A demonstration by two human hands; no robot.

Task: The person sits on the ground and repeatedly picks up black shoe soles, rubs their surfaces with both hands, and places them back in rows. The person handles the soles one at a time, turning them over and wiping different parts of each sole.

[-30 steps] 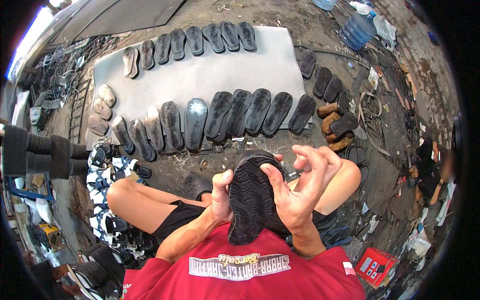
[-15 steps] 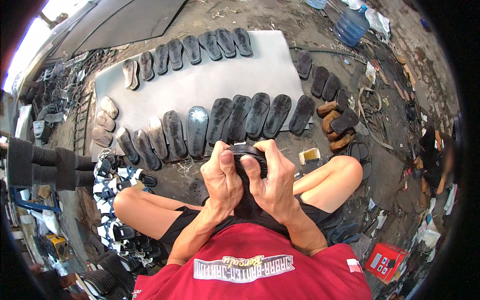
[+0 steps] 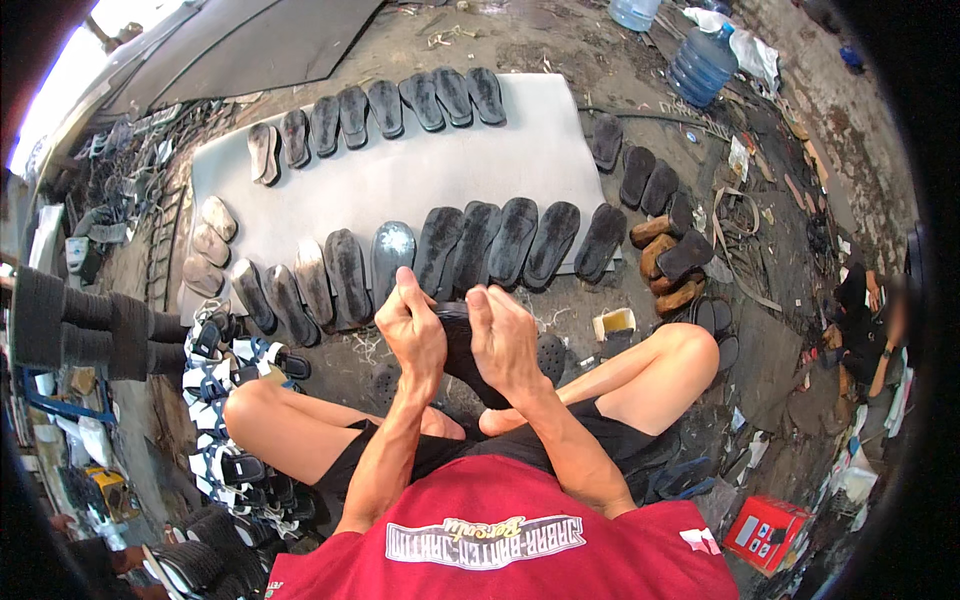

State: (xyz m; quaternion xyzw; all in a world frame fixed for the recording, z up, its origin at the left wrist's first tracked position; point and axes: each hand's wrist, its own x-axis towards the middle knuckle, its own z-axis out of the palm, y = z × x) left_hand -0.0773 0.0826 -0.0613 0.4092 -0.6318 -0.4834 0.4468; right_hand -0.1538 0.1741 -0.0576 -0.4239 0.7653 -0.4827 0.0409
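Observation:
Above my crossed legs I hold a black sandal sole (image 3: 466, 352) between both hands. My left hand (image 3: 412, 335) is closed on its left edge, thumb pointing away from me. My right hand (image 3: 506, 342) grips the right edge, its thumb laid along the top. Fingers partly hide the sole, so its far end is only partly visible. Just beyond my hands, a row of dark footwear soles (image 3: 513, 240) lies along the near side of a pale sheet (image 3: 330, 180). One sole (image 3: 393, 262) in that row looks shiny.
A second row of soles (image 3: 385, 108) lies along the sheet's far side. Brown wooden shoe lasts (image 3: 655, 255) sit to the right, near a small tin of yellowish stuff (image 3: 614, 323). White-and-blue sandals (image 3: 210, 400) are piled by my left knee. A red box (image 3: 765, 532) stands lower right.
Both hands have moved slightly left and farther from my body with the sole. My thumbs now stretch out straighter, and my feet have come into view beneath.

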